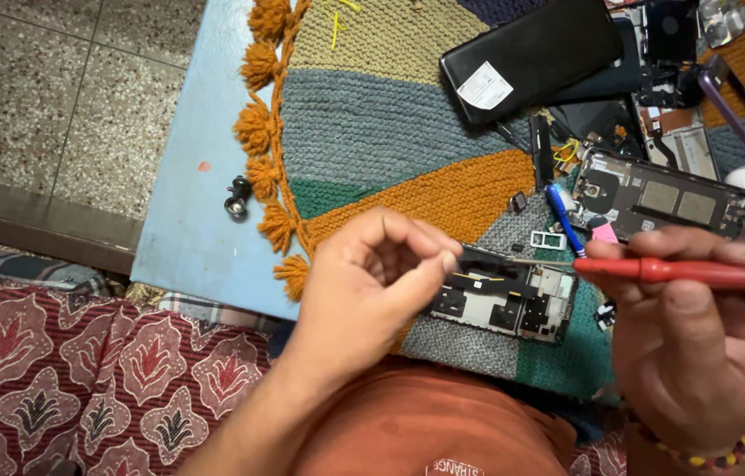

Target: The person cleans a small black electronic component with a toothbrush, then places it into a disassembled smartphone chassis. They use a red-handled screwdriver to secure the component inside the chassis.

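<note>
Your right hand (698, 344) grips a red-handled screwdriver (672, 271). Your left hand (372, 282) pinches its thin metal tip. Just under it, the opened grey phone frame (504, 304) lies on the colourful knitted mat (390, 115).

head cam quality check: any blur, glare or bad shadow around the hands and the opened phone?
Head view: light is even and soft, no hard shadows. Left hand and right hand look slightly soft, being close to the lens; the red screwdriver is sharp enough. The opened phone is partly hidden by the left hand. Mild glare on the black phone back. Edges bend slightly, wide-angle.
</note>
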